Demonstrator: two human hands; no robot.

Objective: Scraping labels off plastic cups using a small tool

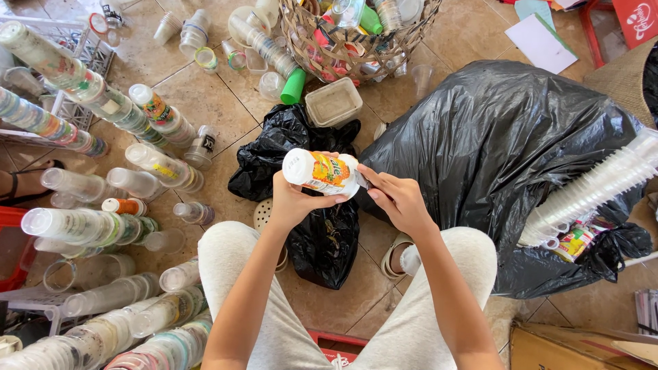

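The left hand (291, 202) grips a plastic cup (322, 171) with a bright orange and yellow label, fingers wrapped round its body so that it lies sideways above the knees, where both hands can work on it. The right hand (397, 199) is at the cup's right end, fingertips pinched on the rim or seal there; what exactly it grasps I cannot tell. The cup is held over a small black bag (308, 205) spread on the tiled floor (219, 103) between the person's feet, probably so that scraps drop into it. To the left, long stacks of nested cups (89, 96) lie in rows, sorted and packed one inside another to save room. On the right a large black sack (507, 151) sits with another cup stack (596, 185) resting on it. At the far side stands a wicker basket (356, 34) full of mixed plastic, with a square tub (334, 101) just before it.
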